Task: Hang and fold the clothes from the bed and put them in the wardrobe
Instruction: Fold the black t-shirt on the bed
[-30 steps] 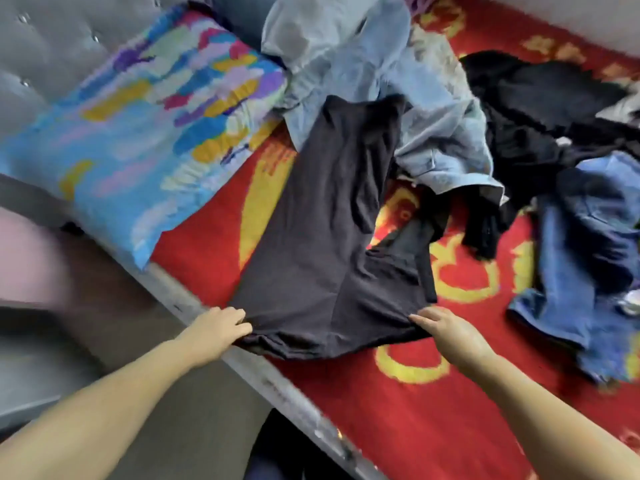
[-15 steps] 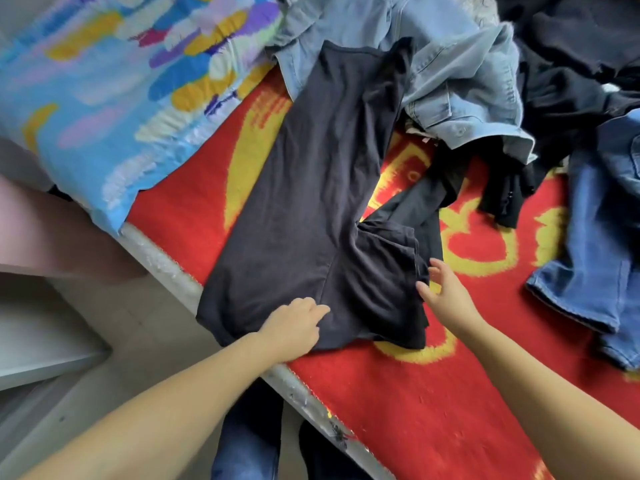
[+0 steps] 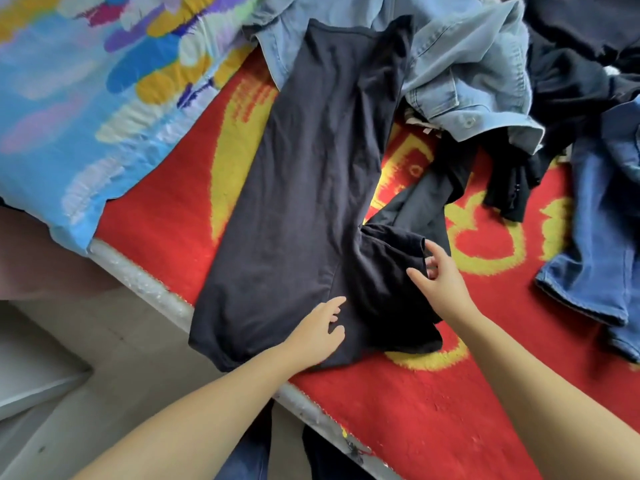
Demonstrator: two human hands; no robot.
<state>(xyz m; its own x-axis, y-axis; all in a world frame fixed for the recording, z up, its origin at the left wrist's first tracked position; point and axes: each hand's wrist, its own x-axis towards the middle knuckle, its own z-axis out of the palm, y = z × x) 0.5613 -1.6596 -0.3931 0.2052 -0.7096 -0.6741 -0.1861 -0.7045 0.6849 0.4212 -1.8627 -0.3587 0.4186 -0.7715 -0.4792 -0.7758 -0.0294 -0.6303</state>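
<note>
The left hand (image 3: 320,332) lies loosely open on the dark navy cotton T-shirt (image 3: 311,188); the right hand (image 3: 440,275) pinches its folded-in sleeve (image 3: 391,268). Releasing early could let that fold spring loose. The shirt lies lengthwise on the red-and-yellow patterned bed (image 3: 433,403), one end overhanging the near edge, the other under the pale denim shirt (image 3: 467,64)

just the one head cam here, I'm looking steeply down, close over the bed (image 3: 433,427) edge
</note>
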